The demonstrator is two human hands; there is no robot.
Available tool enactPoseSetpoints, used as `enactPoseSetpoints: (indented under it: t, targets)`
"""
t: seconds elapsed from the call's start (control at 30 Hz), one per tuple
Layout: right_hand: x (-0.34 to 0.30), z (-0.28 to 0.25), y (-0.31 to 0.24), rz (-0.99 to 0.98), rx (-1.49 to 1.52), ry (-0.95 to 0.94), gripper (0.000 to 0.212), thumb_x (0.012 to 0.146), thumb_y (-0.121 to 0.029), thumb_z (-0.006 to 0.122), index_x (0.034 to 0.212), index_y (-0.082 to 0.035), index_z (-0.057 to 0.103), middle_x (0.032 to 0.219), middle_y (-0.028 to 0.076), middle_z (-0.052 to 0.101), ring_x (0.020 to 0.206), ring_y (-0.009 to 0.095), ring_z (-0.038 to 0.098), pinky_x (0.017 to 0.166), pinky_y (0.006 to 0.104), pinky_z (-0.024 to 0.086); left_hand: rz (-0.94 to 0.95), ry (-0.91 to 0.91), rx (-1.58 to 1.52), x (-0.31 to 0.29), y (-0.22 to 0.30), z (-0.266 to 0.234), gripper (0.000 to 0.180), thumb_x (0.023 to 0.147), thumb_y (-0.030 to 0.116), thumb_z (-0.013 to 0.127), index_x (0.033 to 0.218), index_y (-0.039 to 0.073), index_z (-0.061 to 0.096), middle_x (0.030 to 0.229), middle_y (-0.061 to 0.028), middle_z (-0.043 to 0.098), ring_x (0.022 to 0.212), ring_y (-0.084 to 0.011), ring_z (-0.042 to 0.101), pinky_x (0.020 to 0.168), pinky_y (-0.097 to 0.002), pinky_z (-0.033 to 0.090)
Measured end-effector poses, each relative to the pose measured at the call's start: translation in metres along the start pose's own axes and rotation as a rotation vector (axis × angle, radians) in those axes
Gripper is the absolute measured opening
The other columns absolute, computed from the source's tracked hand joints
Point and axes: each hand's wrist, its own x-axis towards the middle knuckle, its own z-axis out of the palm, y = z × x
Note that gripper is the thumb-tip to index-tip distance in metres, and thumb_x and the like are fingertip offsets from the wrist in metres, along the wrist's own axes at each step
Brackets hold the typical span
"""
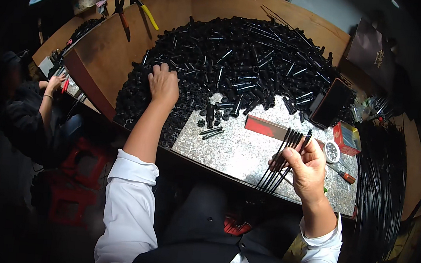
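Note:
My left hand point(164, 84) reaches into the left edge of a big heap of small black plastic parts point(236, 59) on the wooden table; its fingers are bent down among the parts, and what they grip is hidden. My right hand point(306, 166) holds a fanned bundle of thin black rods point(280, 161) above the speckled stone slab point(238, 153). A few loose black parts point(212, 132) lie on the slab near the heap.
A red flat bar point(265, 127), a dark phone point(331, 104), a red box point(347, 137), a small round tin point(332, 152) and a screwdriver point(343, 174) lie on the right. Pliers point(122, 16) lie at the back left. A long black rod bundle point(382, 179) stands at the right. Another person point(39, 108) sits at the left.

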Motion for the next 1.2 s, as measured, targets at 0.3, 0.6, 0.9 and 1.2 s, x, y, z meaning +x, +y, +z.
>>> enactPoseSetpoints:
  t: [0.3,0.6,0.9,1.2]
  targets:
    - [-0.008,-0.001,-0.003,0.03,0.063,-0.087,0.017,0.088,-0.001,0.062,0.087,-0.003,0.046,0.08,0.009,0.062,0.073,0.016,0.066,0.066,0.0259,0.054,0.035,-0.092,-1.587,-0.053,0.088,-0.085,0.019,0.088,-0.001,0.06,0.107,-0.003,0.061,0.097,-0.0087,0.065,0.08,-0.0121,0.065,0.068,-0.0238,0.053]
    - [-0.018,0.004,-0.009,0.008,0.131,-0.237,0.013,0.09,-0.005,0.062,0.091,-0.002,0.049,0.081,0.003,0.058,0.073,0.008,0.059,0.066,0.0238,0.05,0.283,-0.361,-1.943,-0.103,0.131,-0.142,0.025,0.09,-0.004,0.055,0.115,-0.002,0.061,0.113,-0.0132,0.06,0.098,-0.0191,0.063,0.087,-0.0318,0.054]
    - [-0.025,0.0,-0.007,-0.05,0.156,-0.265,0.014,0.089,-0.007,0.062,0.099,-0.001,0.053,0.084,0.005,0.063,0.076,0.012,0.063,0.071,0.0289,0.054,0.385,-0.453,-1.963,-0.113,0.137,-0.158,0.03,0.085,-0.004,0.061,0.116,-0.003,0.06,0.118,-0.0134,0.059,0.108,-0.0177,0.058,0.092,-0.0286,0.047]
    - [-0.029,0.004,-0.006,-0.094,0.141,-0.3,0.017,0.091,-0.008,0.061,0.103,-0.002,0.051,0.089,0.004,0.06,0.077,0.012,0.062,0.072,0.0283,0.053,0.346,-0.579,-2.139,-0.118,0.142,-0.17,0.03,0.084,-0.005,0.062,0.114,-0.003,0.058,0.115,-0.0119,0.059,0.106,-0.0171,0.057,0.095,-0.0298,0.045]
